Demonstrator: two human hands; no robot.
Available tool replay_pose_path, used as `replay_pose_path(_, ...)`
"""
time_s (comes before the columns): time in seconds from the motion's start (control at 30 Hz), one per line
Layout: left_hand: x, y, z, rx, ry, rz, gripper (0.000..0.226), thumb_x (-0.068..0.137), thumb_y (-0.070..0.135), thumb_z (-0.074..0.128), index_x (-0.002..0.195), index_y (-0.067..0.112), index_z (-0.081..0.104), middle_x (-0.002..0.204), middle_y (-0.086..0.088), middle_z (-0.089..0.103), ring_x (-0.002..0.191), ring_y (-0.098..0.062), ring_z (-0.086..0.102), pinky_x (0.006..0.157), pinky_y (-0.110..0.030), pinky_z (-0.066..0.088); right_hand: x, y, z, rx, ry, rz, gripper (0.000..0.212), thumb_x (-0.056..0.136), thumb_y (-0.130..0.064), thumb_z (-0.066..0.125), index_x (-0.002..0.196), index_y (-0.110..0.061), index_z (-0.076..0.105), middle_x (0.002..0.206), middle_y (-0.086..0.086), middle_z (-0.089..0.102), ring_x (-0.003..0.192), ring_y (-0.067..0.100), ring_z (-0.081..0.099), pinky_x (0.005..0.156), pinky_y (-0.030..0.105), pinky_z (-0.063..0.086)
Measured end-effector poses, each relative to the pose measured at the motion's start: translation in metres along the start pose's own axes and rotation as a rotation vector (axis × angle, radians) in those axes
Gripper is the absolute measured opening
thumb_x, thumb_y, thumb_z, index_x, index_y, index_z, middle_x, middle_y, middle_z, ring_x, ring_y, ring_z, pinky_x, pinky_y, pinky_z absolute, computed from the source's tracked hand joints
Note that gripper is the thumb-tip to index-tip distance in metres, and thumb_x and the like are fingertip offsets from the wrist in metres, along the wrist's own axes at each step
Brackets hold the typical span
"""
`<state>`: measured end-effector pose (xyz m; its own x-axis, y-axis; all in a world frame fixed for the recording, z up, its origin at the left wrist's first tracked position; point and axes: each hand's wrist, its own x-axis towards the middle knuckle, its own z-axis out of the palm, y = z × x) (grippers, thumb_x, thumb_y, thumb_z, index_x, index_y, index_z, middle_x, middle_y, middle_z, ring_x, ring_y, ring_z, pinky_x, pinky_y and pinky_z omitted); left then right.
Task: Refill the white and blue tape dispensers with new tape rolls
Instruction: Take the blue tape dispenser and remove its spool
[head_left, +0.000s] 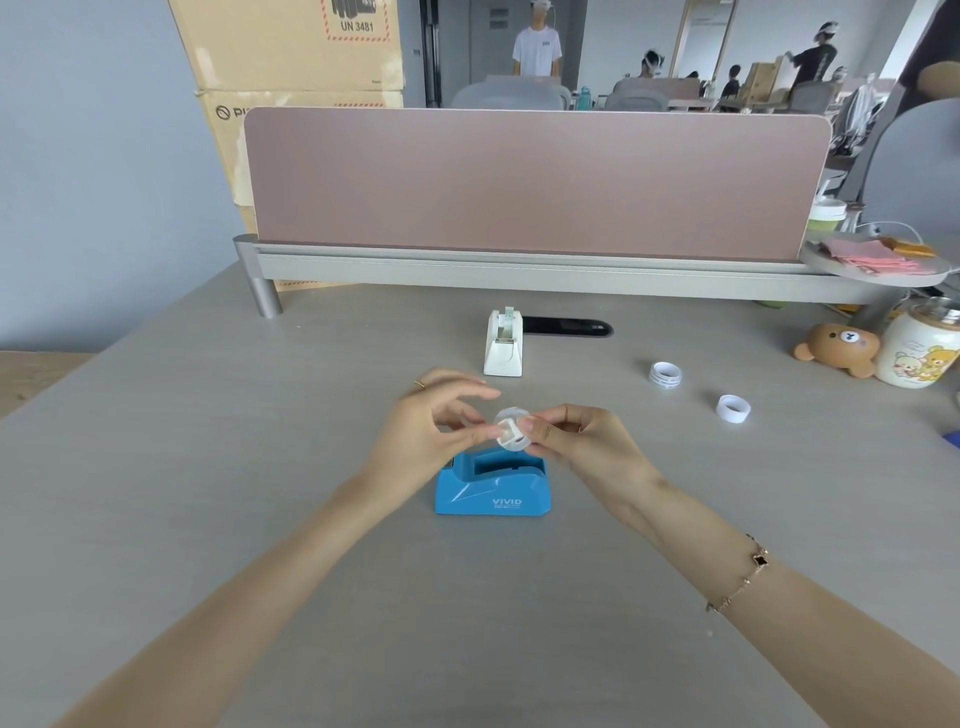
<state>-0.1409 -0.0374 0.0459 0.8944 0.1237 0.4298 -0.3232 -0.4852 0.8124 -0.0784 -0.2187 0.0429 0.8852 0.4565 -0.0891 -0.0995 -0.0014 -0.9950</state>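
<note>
A blue tape dispenser (492, 486) stands on the grey desk in front of me, its top slot showing no roll. Just above its back end, both hands pinch a clear tape roll (511, 428) with a white core. My left hand (435, 422) grips the roll's left side with thumb and fingertips. My right hand (582, 439) grips its right side. A white tape dispenser (503, 344) stands farther back, with a roll of tape in it. Two white cardboard rings lie to the right: one printed (665, 374), one plain (733, 408).
A pink divider panel (535, 182) on a grey rail closes the desk's far side. A black cable slot (566, 327) lies behind the white dispenser. A bear toy (839, 348) and a printed jar (917, 348) sit at the far right. Cardboard boxes (291, 52) stack at back left.
</note>
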Motion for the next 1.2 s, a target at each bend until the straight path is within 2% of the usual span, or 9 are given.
replay_pose_path(0.1, 0.000, 0.000, 0.005, 0.078, 0.008, 0.081, 0.021, 0.074, 0.008, 0.077, 0.096, 0.011, 0.075, 0.091, -0.001, 0.069, 0.077, -0.009, 0.068, 0.075, -0.021, 0.056, 0.001, -0.001, 0.002, 0.066, 0.023, 0.021, 0.020, 0.081, -0.018, 0.073, 0.091, -0.001, 0.072, 0.092, 0.011, 0.075, 0.085, 0.013, 0.071, 0.082, 0.019, 0.056)
replay_pose_path(0.23, -0.005, 0.001, 0.011, 0.090, 0.024, 0.074, 0.026, 0.072, 0.011, 0.080, 0.097, 0.011, 0.075, 0.087, -0.003, 0.074, 0.076, -0.007, 0.071, 0.076, -0.019, 0.056, 0.002, 0.001, 0.005, 0.098, 0.046, 0.047, 0.024, 0.080, -0.019, 0.074, 0.094, 0.001, 0.072, 0.097, 0.015, 0.074, 0.094, 0.019, 0.071, 0.088, 0.025, 0.055)
replay_pose_path(0.57, -0.005, 0.000, 0.010, 0.287, 0.031, 0.182, 0.023, 0.067, 0.007, 0.081, 0.088, 0.008, 0.071, 0.081, 0.008, 0.066, 0.076, -0.001, 0.064, 0.070, -0.009, 0.051, -0.003, -0.002, 0.006, 0.079, 0.048, 0.031, 0.012, 0.080, -0.015, 0.073, 0.086, -0.004, 0.072, 0.086, 0.008, 0.074, 0.081, 0.011, 0.070, 0.075, 0.015, 0.057)
replay_pose_path(0.63, -0.004, 0.001, 0.010, 0.304, 0.026, 0.181, 0.023, 0.066, 0.007, 0.080, 0.087, 0.009, 0.071, 0.080, 0.009, 0.066, 0.075, 0.002, 0.062, 0.070, -0.007, 0.049, -0.003, -0.002, 0.006, 0.072, 0.055, 0.027, 0.014, 0.080, -0.015, 0.073, 0.088, -0.003, 0.072, 0.088, 0.009, 0.074, 0.082, 0.012, 0.070, 0.075, 0.015, 0.057)
replay_pose_path(0.77, -0.008, 0.002, 0.006, 0.327, 0.021, 0.176, 0.020, 0.067, 0.008, 0.079, 0.085, 0.010, 0.070, 0.079, 0.005, 0.069, 0.076, -0.006, 0.063, 0.069, -0.008, 0.049, -0.003, -0.002, 0.005, 0.056, 0.061, 0.020, 0.016, 0.080, -0.017, 0.074, 0.088, -0.003, 0.072, 0.088, 0.008, 0.074, 0.082, 0.012, 0.070, 0.078, 0.016, 0.057)
replay_pose_path(0.9, -0.013, 0.002, 0.000, 0.347, 0.022, 0.178, 0.022, 0.067, 0.008, 0.079, 0.088, 0.011, 0.070, 0.078, 0.004, 0.068, 0.076, -0.004, 0.061, 0.069, -0.006, 0.048, -0.003, 0.000, 0.003, 0.016, 0.074, 0.016, 0.021, 0.079, -0.020, 0.075, 0.090, -0.002, 0.071, 0.090, 0.009, 0.073, 0.083, 0.012, 0.069, 0.084, 0.020, 0.056)
replay_pose_path(1.0, -0.019, 0.002, -0.006, 0.346, -0.007, 0.202, 0.030, 0.068, 0.007, 0.080, 0.097, 0.009, 0.071, 0.080, 0.002, 0.067, 0.075, -0.005, 0.062, 0.071, -0.009, 0.050, -0.005, 0.000, -0.002, 0.009, 0.074, 0.001, 0.020, 0.080, -0.021, 0.074, 0.091, -0.004, 0.071, 0.092, 0.009, 0.072, 0.087, 0.014, 0.069, 0.083, 0.018, 0.056)
replay_pose_path(1.1, -0.026, 0.003, -0.010, 0.331, -0.069, 0.196, 0.021, 0.071, 0.010, 0.078, 0.090, 0.014, 0.072, 0.080, 0.003, 0.067, 0.071, -0.008, 0.062, 0.070, -0.015, 0.052, -0.009, 0.000, -0.010, 0.003, 0.082, 0.002, 0.020, 0.081, -0.021, 0.073, 0.093, -0.005, 0.070, 0.094, 0.008, 0.072, 0.090, 0.014, 0.070, 0.081, 0.016, 0.056)
replay_pose_path(1.2, -0.035, 0.003, -0.007, 0.295, -0.161, 0.168, 0.015, 0.073, 0.021, 0.073, 0.088, 0.019, 0.071, 0.081, 0.006, 0.066, 0.069, -0.006, 0.062, 0.069, -0.019, 0.052, -0.012, 0.001, -0.020, 0.015, 0.089, 0.009, 0.018, 0.083, -0.018, 0.071, 0.094, -0.004, 0.069, 0.089, 0.006, 0.071, 0.083, 0.010, 0.070, 0.084, 0.017, 0.055)
